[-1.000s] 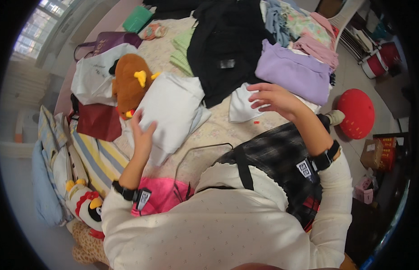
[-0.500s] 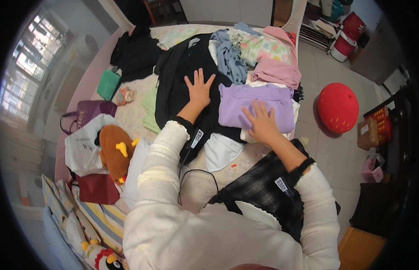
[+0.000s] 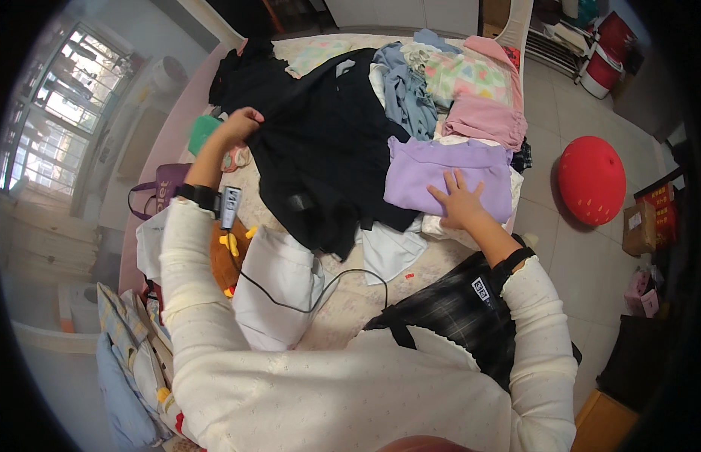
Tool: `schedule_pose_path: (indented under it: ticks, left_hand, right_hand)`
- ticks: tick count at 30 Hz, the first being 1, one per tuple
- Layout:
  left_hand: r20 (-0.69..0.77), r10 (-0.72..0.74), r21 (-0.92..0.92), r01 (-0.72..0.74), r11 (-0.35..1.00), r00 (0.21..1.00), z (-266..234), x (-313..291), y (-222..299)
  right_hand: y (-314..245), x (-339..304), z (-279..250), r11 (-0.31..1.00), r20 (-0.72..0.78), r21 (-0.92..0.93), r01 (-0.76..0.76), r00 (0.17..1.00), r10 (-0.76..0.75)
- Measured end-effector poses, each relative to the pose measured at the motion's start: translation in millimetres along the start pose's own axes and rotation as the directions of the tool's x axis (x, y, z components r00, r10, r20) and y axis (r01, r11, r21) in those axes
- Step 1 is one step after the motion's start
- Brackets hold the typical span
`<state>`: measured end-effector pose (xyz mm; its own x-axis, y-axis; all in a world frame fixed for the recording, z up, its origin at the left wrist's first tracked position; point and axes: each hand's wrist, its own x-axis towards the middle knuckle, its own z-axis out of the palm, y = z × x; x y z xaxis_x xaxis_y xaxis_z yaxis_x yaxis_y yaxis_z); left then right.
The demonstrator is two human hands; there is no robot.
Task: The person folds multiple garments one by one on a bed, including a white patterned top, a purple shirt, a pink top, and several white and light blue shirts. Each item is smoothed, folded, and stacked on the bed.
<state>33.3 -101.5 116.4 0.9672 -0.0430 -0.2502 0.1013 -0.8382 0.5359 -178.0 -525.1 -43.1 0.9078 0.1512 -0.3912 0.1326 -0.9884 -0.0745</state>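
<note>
A large black garment (image 3: 328,143) lies spread over the middle of the bed. At its left edge, my left hand (image 3: 241,126) is closed with the fingertips pinching the cloth. My right hand (image 3: 460,202) rests flat, fingers spread, on a folded lilac top (image 3: 411,175) just right of the black garment. Part of a white cloth (image 3: 396,256) sticks out below them. What kind of garment the black one is, I cannot tell.
Behind the lilac top are folded pink clothes (image 3: 486,120) and a blue-grey garment (image 3: 407,90). Another black garment (image 3: 241,83) lies far left. A brown plush toy (image 3: 226,260), white bundle (image 3: 279,290) and purple bag (image 3: 169,181) sit left. A cable (image 3: 290,305) crosses nearby.
My left hand has gone from lying open on the black garment to gripping its left edge. The black cloth now spreads further left, over the light green cloth. My right hand stays on the lilac top.
</note>
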Motion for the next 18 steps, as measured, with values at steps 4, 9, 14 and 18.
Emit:
schedule_pose_path:
  ticks: [4,9,14,18]
  left_hand:
    - [0.109,-0.024,-0.365,0.062,0.929,0.994,-80.1,-25.3,36.9]
    - [-0.182,0.101,-0.481,-0.178,0.859,0.978,-175.9,-69.0,89.2]
    - [-0.423,0.445,-0.473,-0.611,0.634,0.789,-246.1,-90.1,172.0]
    - [-0.547,0.637,-0.590,-0.790,0.166,0.543,-227.3,-109.0,290.8]
  right_hand:
    - [4.2,-4.5,0.0,1.000,0.013,0.026,0.015,1.000,-0.015]
    - [12.5,-8.2,-3.0,0.998,0.044,0.032,0.062,0.997,-0.063]
    - [-20.9,-14.7,-40.7,0.708,-0.302,0.602,0.368,0.926,-0.225]
    - [-74.1,-28.8,-135.6,0.138,-0.721,0.639,0.756,0.652,-0.236]
